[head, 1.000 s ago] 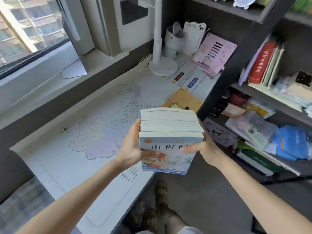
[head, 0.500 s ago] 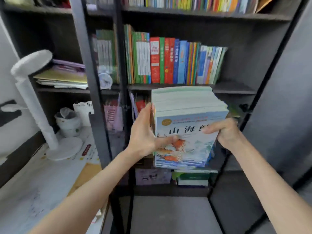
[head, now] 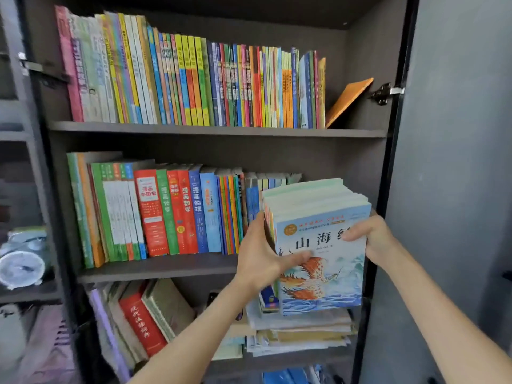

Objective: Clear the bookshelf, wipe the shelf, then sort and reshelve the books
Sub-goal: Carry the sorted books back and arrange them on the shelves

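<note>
Your left hand (head: 260, 261) grips the spine side of a bundle of books (head: 318, 259), thumb laid across the front cover. Your right hand (head: 371, 239) pinches the opposite edge, fingers curled over the cover's top right corner. The hands sit apart with the bundle clamped between them. It is upright, its blue cover with the orange bird facing you.

You hold it in front of the right end of the middle shelf (head: 158, 268), where a gap opens between the last standing book and the side wall. Its lower part hangs below that shelf's front edge, so it looks not yet set down.

By my reading you are in the reshelving stage. A row of upright books (head: 166, 214) already fills the middle shelf from its left end to the gap, and this bundle seems meant to close it. Whether the board has been wiped I cannot tell, and no cloth is in view.

The top shelf carries a full row of thin bright spines (head: 194, 84), with one orange book (head: 349, 102) leaning alone at the right end. That one probably wants straightening.

The lower shelf looks unsorted. A red book (head: 144, 325) and others slump at the left, and a flat pile of papers (head: 299, 333) lies at the right. Expect more work there.

The grey door (head: 457, 162) stands open to your right. At the left edge is a pale round object (head: 22, 264), too blurred to name.
</note>
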`<state>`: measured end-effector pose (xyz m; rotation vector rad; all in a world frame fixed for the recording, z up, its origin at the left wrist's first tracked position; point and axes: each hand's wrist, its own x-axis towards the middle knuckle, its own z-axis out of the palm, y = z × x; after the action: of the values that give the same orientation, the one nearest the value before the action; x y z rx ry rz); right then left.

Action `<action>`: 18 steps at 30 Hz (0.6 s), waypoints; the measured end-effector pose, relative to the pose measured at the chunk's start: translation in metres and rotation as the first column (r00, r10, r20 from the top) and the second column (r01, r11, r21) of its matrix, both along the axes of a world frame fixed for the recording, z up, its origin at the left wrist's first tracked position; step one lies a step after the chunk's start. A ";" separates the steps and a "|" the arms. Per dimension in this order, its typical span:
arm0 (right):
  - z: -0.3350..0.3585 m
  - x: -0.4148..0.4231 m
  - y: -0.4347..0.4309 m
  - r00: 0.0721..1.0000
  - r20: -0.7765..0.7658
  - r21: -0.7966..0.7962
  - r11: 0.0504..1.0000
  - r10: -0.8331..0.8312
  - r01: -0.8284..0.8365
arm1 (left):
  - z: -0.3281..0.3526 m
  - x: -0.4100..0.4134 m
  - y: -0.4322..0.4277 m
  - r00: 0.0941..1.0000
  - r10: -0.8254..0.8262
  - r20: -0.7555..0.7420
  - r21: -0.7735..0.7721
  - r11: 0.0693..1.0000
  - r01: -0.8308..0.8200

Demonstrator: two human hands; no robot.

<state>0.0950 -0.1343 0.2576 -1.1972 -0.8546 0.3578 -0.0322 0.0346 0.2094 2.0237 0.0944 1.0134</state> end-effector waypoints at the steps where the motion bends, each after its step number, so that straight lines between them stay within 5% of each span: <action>1: 0.004 0.023 0.004 1.000 -0.003 -0.021 1.000 -0.007 0.006 | 0.003 0.022 0.003 1.000 0.003 -0.001 -0.011 1.000 -0.003; 12: 0.020 0.185 0.062 0.994 -0.109 -0.093 0.996 -0.026 0.015 | 0.011 0.178 0.045 0.989 0.143 -0.036 -0.056 0.988 -0.145; 18: -0.009 0.221 0.079 0.970 -0.232 -0.131 0.990 -0.076 0.047 | -0.012 0.215 0.048 0.938 0.312 -0.152 0.069 0.950 -0.305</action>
<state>0.3159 -0.0549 0.2486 -1.2642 -0.5935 0.4984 0.1824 0.0824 0.1969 2.1742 0.4938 1.0462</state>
